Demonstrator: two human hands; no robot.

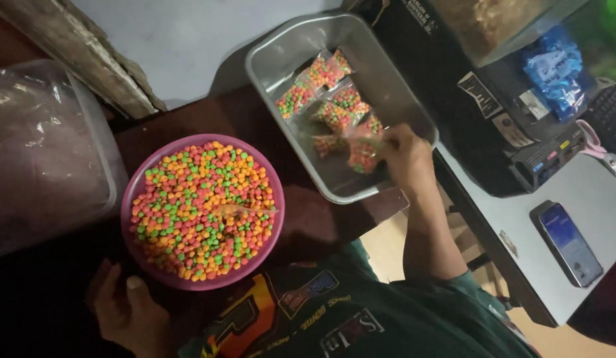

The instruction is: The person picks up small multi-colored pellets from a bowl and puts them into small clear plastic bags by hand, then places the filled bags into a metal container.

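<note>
Right hand (406, 158) reaches into the metal tray (281, 56) at the far right of the bench (188, 116) and pinches a small clear packet (362, 154) of coloured pellets, near the tray's near edge. Several more filled packets (321, 83) lie loose across the tray floor, touching or overlapping one another.

Left hand (129, 311) rests at the near left, thumb against the rim of the purple bowl (132, 189); the fingers are loosely curled and appear to grasp nothing, though darkness hides most of them.

Handling: the packet is judged light, soft and crinkly. Thin film is likely slippery and can tear. Grip at the gathered top edge, not the bulging middle, where the pellets shift.

The bowl is heaped with pellets; a pale spoon-like item (238, 211) lies in them, its shape unclear.

Hard to make out: whether the held packet is sealed. A phone (572, 244) lies at the right. A dark machine (493, 126) stands beyond the tray, partly cut off.
</note>
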